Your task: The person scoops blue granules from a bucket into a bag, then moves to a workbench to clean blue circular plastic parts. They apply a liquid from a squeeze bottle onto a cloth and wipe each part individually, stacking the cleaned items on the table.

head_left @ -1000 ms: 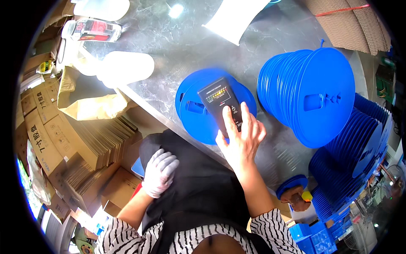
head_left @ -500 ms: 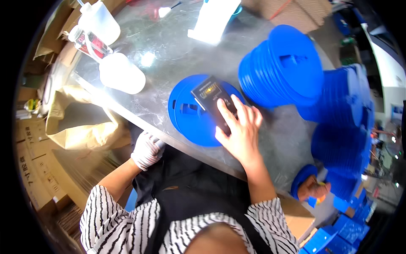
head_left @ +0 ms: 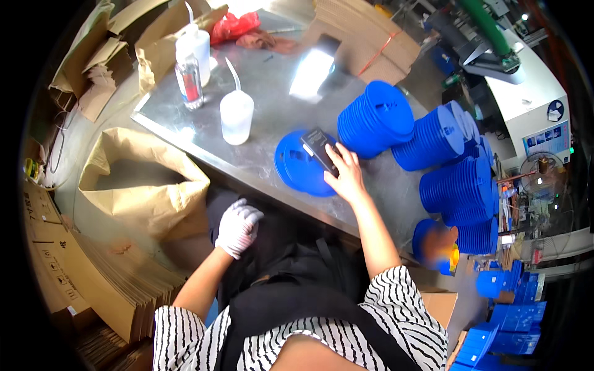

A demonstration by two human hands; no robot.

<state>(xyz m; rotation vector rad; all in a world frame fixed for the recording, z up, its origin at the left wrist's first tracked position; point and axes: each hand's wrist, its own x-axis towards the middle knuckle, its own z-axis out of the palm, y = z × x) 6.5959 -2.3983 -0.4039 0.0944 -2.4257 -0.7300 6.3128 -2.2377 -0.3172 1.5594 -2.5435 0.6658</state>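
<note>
My right hand (head_left: 348,176) grips the near end of a flat black rectangular box (head_left: 315,142), with the thumb on one side and the fingers across the other. The box lies tilted over a blue round plastic disc (head_left: 289,166) on the grey metal table (head_left: 267,102). That disc has a slot in it, partly covered by the box. My left hand (head_left: 239,229), in a white glove, hangs over my lap below the table's edge. Its fingers are loosely bent and somewhat apart, with nothing seen in them.
Stacked blue discs (head_left: 371,120) stand right of my right hand, with several more stacks (head_left: 427,139) beyond. White squeeze bottles (head_left: 237,117) and a clear bottle (head_left: 189,83) stand left. An open brown paper sack (head_left: 145,198) sits beside the table. Another person's blurred hand (head_left: 440,244) is at right.
The view has shifted, showing more of the room. My left hand has come away from the table edge and its fingers have loosened. My right hand stays at the black box.
</note>
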